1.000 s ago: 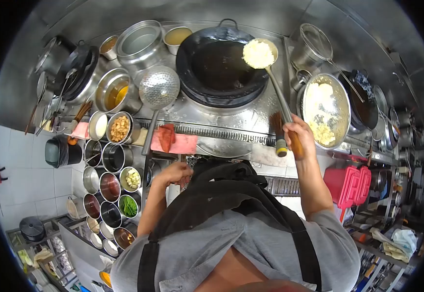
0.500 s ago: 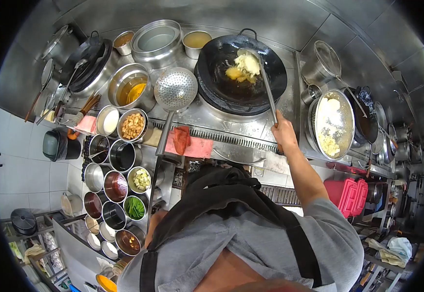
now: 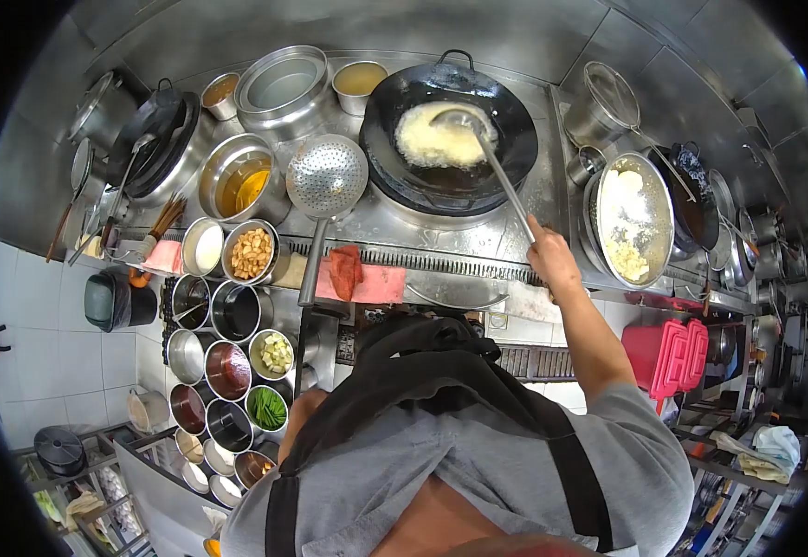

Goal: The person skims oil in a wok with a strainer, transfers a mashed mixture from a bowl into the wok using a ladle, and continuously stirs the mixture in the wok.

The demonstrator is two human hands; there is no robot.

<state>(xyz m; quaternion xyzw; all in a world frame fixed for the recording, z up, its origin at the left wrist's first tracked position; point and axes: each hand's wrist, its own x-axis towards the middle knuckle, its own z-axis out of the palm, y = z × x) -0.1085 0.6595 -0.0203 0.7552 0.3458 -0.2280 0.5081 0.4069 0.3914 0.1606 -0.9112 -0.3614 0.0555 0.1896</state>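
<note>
Beyond the person's black apron point(image 3: 441, 381), which hides the left hand so its grip cannot be told, the right hand point(image 3: 552, 258) is closed around the handle of a metal ladle point(image 3: 506, 184). A perforated skimmer point(image 3: 328, 176) lies on the steel counter point(image 3: 467, 241), left of a black wok point(image 3: 513, 116). The ladle's bowl rests in pale yellow, frothy food point(image 3: 427, 139) inside the wok

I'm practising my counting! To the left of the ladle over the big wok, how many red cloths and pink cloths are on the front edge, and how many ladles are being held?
Red cloths: 1
Pink cloths: 2
Held ladles: 1
Total: 4
</note>
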